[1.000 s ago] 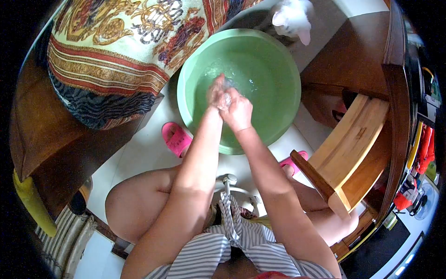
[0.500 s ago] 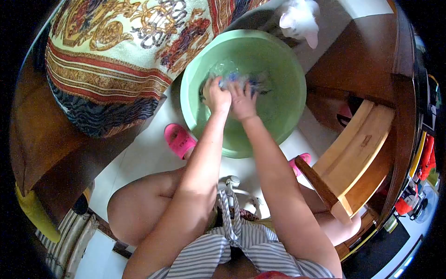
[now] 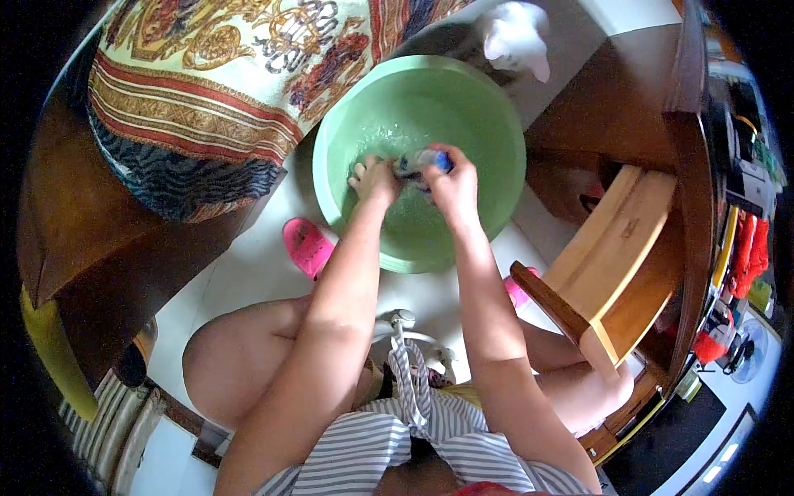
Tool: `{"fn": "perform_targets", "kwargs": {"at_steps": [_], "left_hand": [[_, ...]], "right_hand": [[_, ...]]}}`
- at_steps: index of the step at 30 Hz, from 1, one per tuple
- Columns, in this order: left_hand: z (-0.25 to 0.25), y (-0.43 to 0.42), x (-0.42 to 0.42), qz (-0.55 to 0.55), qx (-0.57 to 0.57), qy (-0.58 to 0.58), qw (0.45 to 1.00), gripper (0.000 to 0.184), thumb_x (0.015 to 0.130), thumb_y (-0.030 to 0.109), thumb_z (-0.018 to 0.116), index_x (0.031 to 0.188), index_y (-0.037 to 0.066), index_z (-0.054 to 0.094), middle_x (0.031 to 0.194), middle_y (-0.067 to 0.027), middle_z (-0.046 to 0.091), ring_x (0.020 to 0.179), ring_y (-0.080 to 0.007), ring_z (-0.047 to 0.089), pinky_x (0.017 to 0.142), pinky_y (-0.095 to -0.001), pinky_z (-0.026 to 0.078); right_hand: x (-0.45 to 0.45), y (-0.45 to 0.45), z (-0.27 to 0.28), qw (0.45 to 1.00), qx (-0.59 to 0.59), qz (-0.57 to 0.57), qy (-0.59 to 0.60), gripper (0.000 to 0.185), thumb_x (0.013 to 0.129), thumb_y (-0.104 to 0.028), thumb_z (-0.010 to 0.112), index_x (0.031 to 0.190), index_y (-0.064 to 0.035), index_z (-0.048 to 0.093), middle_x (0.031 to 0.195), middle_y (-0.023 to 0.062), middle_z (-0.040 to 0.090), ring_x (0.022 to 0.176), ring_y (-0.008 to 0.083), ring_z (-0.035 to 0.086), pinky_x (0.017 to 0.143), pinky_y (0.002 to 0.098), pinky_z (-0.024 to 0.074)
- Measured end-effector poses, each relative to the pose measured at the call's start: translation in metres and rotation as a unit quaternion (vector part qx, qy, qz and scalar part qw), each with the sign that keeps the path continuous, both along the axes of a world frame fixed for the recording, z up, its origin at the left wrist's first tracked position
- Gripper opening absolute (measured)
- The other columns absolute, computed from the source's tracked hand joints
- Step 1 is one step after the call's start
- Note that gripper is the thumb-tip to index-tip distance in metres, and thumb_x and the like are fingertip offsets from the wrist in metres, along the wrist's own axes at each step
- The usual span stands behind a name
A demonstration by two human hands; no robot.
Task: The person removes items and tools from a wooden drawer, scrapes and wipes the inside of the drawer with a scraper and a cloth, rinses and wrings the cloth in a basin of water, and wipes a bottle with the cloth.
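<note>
A green basin (image 3: 496, 99) with water in it stands on the floor in front of me. Inside it, my right hand (image 3: 453, 178) is closed around a wet bundle of grey and blue cloth (image 3: 411, 164), whose exact kind I cannot make out. Just left of the bundle, my left hand (image 3: 376, 180) has its fingers spread low over the water. The cloth's left end meets the thumb side of that hand. Small bubbles and splashes show on the water above my left hand.
A white cat (image 3: 514, 37) is beyond the basin's far rim. To the right, a wooden drawer (image 3: 612, 240) juts out of a dark cabinet. A patterned cloth (image 3: 198, 107) hangs at the upper left. Pink slippers (image 3: 307, 246) flank the basin's near side.
My right hand has gone from spread fingers to closed around the cloth, lifting it a little. My left hand has shifted slightly left and down. The cat's head appears slightly farther left.
</note>
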State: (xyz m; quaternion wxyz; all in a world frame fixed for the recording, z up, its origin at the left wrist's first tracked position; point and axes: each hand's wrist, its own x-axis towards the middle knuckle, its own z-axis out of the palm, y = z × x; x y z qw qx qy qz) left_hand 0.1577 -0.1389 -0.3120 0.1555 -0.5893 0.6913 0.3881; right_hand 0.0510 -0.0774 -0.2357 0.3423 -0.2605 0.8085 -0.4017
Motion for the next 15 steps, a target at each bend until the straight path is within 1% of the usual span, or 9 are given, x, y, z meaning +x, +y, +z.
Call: {"fn": "perform_targets", "kwargs": {"at_steps": [1, 2, 4, 6, 8, 9, 11, 12, 15], "left_hand": [[0.002, -0.001, -0.001, 0.021, -0.017, 0.006, 1.0, 0.042, 0.08, 0.027, 0.066, 0.121, 0.018, 0.06, 0.122, -0.0103, 0.053, 0.121, -0.0288, 0.043, 0.1, -0.0468, 0.031], [0.004, -0.003, 0.0, 0.042, -0.034, 0.011, 0.999, 0.043, 0.08, 0.029, 0.067, 0.119, 0.011, 0.061, 0.113, -0.0104, 0.06, 0.115, -0.027, 0.05, 0.096, -0.0443, 0.037], [0.001, -0.015, 0.008, 0.111, 0.121, 0.153, 0.974, 0.044, 0.08, 0.03, 0.067, 0.116, 0.006, 0.061, 0.102, -0.008, 0.064, 0.103, -0.0242, 0.057, 0.086, -0.0403, 0.045], [-0.009, -0.014, 0.014, 0.231, 0.274, 0.295, 0.886, 0.046, 0.081, 0.036, 0.067, 0.115, 0.006, 0.06, 0.098, -0.0061, 0.066, 0.093, -0.0222, 0.061, 0.079, -0.0386, 0.05], [-0.025, -0.004, 0.013, 0.38, 0.407, 0.427, 0.712, 0.05, 0.082, 0.045, 0.066, 0.117, 0.011, 0.059, 0.102, -0.0045, 0.065, 0.088, -0.0213, 0.063, 0.077, -0.0391, 0.051], [0.006, 0.002, 0.009, 0.403, 0.423, 0.501, 0.639, 0.048, 0.084, 0.052, 0.06, 0.115, 0.014, 0.061, 0.105, -0.0042, 0.065, 0.087, -0.019, 0.063, 0.073, -0.0376, 0.052], [0.028, 0.004, 0.005, 0.415, 0.446, 0.473, 0.637, 0.051, 0.084, 0.054, 0.06, 0.115, 0.013, 0.06, 0.1, -0.0058, 0.066, 0.087, -0.0207, 0.064, 0.07, -0.0377, 0.054], [0.035, 0.005, 0.005, 0.42, 0.457, 0.459, 0.636, 0.052, 0.084, 0.055, 0.059, 0.115, 0.013, 0.06, 0.097, -0.0066, 0.067, 0.087, -0.0216, 0.064, 0.068, -0.0377, 0.054], [0.033, 0.01, 0.008, 0.402, 0.463, 0.497, 0.614, 0.044, 0.084, 0.044, 0.065, 0.112, 0.011, 0.06, 0.096, -0.0075, 0.067, 0.085, -0.0245, 0.064, 0.072, -0.0425, 0.056]], "right_hand": [[-0.003, -0.002, 0.003, 0.998, -0.042, -0.034, 0.014, 0.035, 0.073, -0.006, 0.064, 0.107, -0.0001, 0.064, 0.095, 0.0169, 0.067, 0.083, 0.0249, 0.065, 0.078, 0.0332, 0.0516], [-0.007, -0.004, 0.003, 0.991, -0.067, -0.1, -0.054, 0.036, 0.073, -0.004, 0.063, 0.109, 0.0006, 0.062, 0.095, 0.0157, 0.067, 0.082, 0.0238, 0.064, 0.077, 0.0327, 0.0516], [-0.011, -0.009, 0.0, 0.948, -0.12, -0.223, -0.191, 0.038, 0.074, -0.002, 0.063, 0.112, 0.0022, 0.06, 0.096, 0.0134, 0.066, 0.08, 0.0216, 0.063, 0.073, 0.0317, 0.0517], [-0.015, -0.005, -0.005, 0.888, -0.166, -0.295, -0.31, 0.048, 0.077, -0.001, 0.064, 0.123, 0.0053, 0.05, 0.099, 0.0129, 0.063, 0.084, 0.0197, 0.062, 0.071, 0.0306, 0.0512], [-0.015, 0.003, -0.018, 0.889, -0.172, -0.268, -0.329, 0.053, 0.079, -0.006, 0.063, 0.127, 0.0058, 0.045, 0.105, 0.0138, 0.061, 0.086, 0.0197, 0.061, 0.072, 0.0316, 0.0516], [-0.007, 0.005, -0.01, 0.899, -0.157, -0.251, -0.324, 0.055, 0.08, -0.008, 0.062, 0.129, 0.0063, 0.043, 0.108, 0.0148, 0.059, 0.088, 0.02, 0.06, 0.071, 0.0325, 0.0524], [0.016, 0.014, 0.015, 0.922, -0.093, -0.174, -0.334, 0.061, 0.082, -0.013, 0.059, 0.135, 0.0072, 0.035, 0.116, 0.017, 0.055, 0.097, 0.0214, 0.058, 0.071, 0.0351, 0.0557], [0.025, 0.02, 0.021, 0.923, -0.078, -0.137, -0.352, 0.057, 0.084, -0.008, 0.054, 0.136, 0.006, 0.036, 0.122, 0.0171, 0.053, 0.1, 0.0221, 0.058, 0.073, 0.0356, 0.0576], [0.022, 0.038, 0.01, 0.966, -0.148, -0.043, -0.207, 0.038, 0.085, 0.0, 0.049, 0.123, 0.0022, 0.053, 0.12, 0.0139, 0.057, 0.096, 0.0218, 0.06, 0.076, 0.0357, 0.0568]]}}
